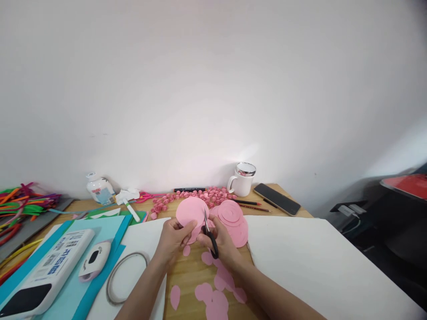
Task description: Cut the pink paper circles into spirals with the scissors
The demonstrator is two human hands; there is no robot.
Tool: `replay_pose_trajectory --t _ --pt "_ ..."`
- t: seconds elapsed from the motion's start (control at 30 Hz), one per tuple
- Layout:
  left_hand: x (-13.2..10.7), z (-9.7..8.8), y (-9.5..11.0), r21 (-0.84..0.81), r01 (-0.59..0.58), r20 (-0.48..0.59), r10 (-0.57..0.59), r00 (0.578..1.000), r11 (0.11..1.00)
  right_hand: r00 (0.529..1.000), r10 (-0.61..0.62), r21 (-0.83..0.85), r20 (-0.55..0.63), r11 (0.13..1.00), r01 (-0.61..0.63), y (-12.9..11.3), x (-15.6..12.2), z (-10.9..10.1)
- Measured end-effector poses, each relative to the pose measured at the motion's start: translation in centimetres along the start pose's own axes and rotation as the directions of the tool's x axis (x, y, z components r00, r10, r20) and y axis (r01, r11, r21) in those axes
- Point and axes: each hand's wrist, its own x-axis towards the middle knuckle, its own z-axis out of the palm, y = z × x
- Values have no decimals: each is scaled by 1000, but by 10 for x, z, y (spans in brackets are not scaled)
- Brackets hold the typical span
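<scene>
My left hand (177, 235) pinches the lower edge of a round pink paper disc (191, 210), thumb on its face. My right hand (220, 240) is closed round the black handles of a pair of scissors (211, 242), whose blades point up and lie against the disc's right side. Just behind my right hand rests a pile of pink spiral-cut paper discs (231, 213). Pink paper scraps (218, 304) are scattered on the wooden table (187, 275) below my hands.
Rolled pink paper rosettes (213, 194) lie along the wall, beside a white mug (243, 180). A phone (276, 198) is at the right. White sheets (300, 249) flank the work area. Leftward are a tape ring (110, 284), blue paper (110, 226), a white bottle (99, 189) and pipe cleaners (26, 202).
</scene>
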Motion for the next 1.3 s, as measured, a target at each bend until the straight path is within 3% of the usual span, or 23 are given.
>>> replay_pose_trajectory --t 0.17,0.37,0.53,0.7,0.83,0.97,1.3 --pt "1 -2 -2 -7 -21 -14 21 1000 1000 1000 5 40 10 999 -5 2 0 0" --pt "1 -3 -1 -13 -30 -7 30 1000 999 999 19 -40 -30 999 -21 8 1 -2" --pt "2 -3 -1 -63 -68 0 68 998 996 999 -14 -3 42 1000 15 16 3 -5" --pt "3 -3 -4 -132 -46 26 50 998 990 999 -4 -26 41 1000 5 13 0 -1" --pt "3 -2 -7 -59 -12 5 12 1000 998 999 32 -48 33 998 -30 12 -2 2" --pt "2 -2 -7 -1 1 18 -1 1000 1000 999 -8 -4 46 1000 8 10 0 1" --pt "1 -3 -2 20 -39 11 39 999 999 1000 18 -13 3 1000 -18 0 -2 1"
